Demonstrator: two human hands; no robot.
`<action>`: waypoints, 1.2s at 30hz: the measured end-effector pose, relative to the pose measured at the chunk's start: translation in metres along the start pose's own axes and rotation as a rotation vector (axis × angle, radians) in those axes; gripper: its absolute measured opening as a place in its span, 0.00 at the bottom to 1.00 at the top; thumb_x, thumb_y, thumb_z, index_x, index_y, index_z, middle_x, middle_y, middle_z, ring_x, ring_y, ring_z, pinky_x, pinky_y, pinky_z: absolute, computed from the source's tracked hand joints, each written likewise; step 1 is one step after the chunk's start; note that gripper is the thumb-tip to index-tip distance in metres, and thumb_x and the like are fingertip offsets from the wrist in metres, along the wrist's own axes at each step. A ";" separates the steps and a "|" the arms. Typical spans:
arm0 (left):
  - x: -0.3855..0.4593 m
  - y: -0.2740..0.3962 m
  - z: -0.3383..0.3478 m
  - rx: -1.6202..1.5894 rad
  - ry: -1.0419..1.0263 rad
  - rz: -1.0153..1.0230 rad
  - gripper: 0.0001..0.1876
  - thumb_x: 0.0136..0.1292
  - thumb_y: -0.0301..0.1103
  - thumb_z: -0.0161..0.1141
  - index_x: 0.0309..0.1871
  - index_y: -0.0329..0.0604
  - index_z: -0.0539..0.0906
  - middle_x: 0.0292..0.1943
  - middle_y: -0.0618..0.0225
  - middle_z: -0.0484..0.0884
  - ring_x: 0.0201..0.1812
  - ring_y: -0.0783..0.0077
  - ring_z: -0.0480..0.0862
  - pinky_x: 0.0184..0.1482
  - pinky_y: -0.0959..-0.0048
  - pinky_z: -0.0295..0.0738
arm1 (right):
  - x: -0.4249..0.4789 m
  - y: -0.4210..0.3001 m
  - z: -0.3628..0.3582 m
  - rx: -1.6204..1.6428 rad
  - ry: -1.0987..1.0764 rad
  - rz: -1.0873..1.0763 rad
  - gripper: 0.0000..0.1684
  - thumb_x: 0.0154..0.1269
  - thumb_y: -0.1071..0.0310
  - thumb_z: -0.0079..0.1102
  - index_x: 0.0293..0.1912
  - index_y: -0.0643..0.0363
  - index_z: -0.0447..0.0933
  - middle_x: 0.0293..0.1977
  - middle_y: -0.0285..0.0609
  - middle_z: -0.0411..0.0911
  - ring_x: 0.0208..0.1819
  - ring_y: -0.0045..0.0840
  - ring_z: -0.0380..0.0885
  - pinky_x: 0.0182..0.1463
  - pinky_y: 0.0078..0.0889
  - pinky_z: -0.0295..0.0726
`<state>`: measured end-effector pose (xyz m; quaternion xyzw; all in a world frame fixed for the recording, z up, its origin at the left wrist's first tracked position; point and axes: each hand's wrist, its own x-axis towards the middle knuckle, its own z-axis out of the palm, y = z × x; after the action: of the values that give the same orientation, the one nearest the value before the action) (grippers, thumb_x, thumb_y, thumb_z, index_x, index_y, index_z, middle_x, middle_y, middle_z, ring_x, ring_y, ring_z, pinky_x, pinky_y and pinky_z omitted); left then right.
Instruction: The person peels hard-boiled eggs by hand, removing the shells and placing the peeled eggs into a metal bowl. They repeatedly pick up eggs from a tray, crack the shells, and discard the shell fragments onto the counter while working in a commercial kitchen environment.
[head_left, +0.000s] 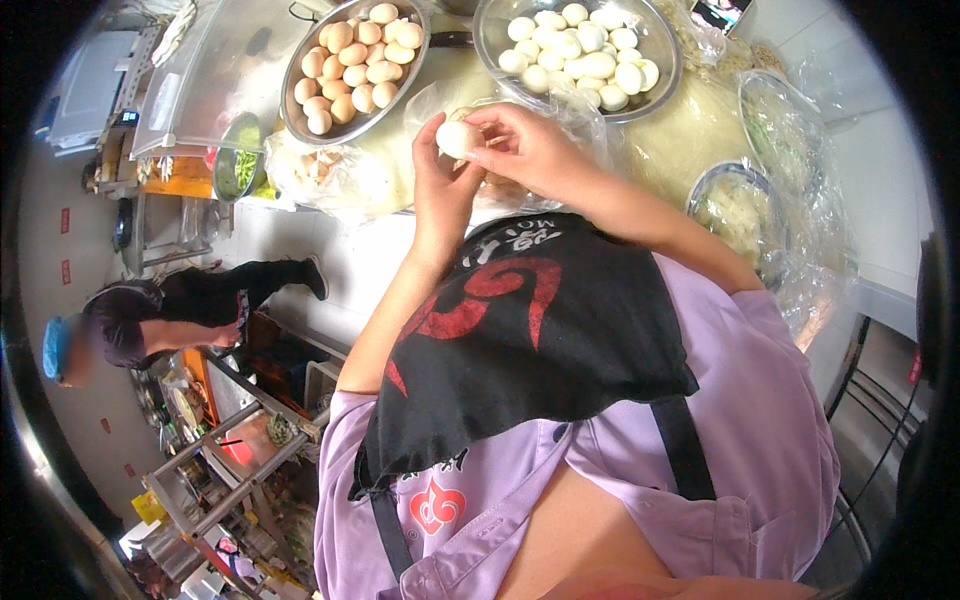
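Note:
A white egg (459, 139) is held between my two hands above a clear plastic bag on the table. My left hand (439, 176) cups it from the left and below. From the right, my right hand (529, 146) grips the egg's edge with thumb and fingertips; its other fingers are curled. Brown-shelled eggs (352, 75) fill a metal bowl (289, 112) beyond my left hand. Peeled white eggs (581, 56) lie in a second metal bowl (670, 71) beyond my right hand. Eggshell pieces (319, 166) lie in plastic left of my hands.
Plastic film covers a bowl of pale food (739, 214) on the right. A bowl of chopped greens (246, 157) stands at the left beside a translucent bin (217, 67). A person in a blue cap (127, 322) stands farther left, near a metal rack (217, 442).

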<state>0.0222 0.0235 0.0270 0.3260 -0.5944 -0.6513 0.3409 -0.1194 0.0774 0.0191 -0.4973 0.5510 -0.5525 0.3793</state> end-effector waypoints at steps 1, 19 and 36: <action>-0.002 0.001 0.002 0.036 -0.015 0.026 0.31 0.62 0.20 0.60 0.67 0.39 0.60 0.59 0.58 0.69 0.57 0.66 0.75 0.57 0.69 0.74 | 0.000 0.004 0.001 0.110 -0.011 0.032 0.19 0.61 0.68 0.64 0.51 0.63 0.75 0.52 0.44 0.75 0.51 0.25 0.76 0.55 0.29 0.76; -0.007 0.008 -0.003 0.495 -0.059 0.352 0.28 0.53 0.19 0.66 0.59 0.43 0.71 0.55 0.59 0.67 0.51 0.65 0.76 0.45 0.74 0.83 | 0.000 -0.010 -0.008 0.013 -0.133 0.060 0.19 0.64 0.69 0.62 0.53 0.65 0.73 0.42 0.38 0.79 0.41 0.18 0.78 0.47 0.22 0.79; -0.002 -0.002 -0.014 -0.464 -0.019 -0.105 0.19 0.72 0.39 0.50 0.61 0.41 0.67 0.53 0.60 0.77 0.52 0.67 0.80 0.58 0.67 0.76 | -0.003 -0.013 -0.016 0.238 -0.089 -0.006 0.18 0.68 0.71 0.54 0.56 0.63 0.71 0.53 0.40 0.75 0.52 0.18 0.74 0.56 0.24 0.74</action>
<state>0.0351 0.0177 0.0242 0.2632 -0.4143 -0.7903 0.3668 -0.1330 0.0850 0.0333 -0.4746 0.4627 -0.5925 0.4578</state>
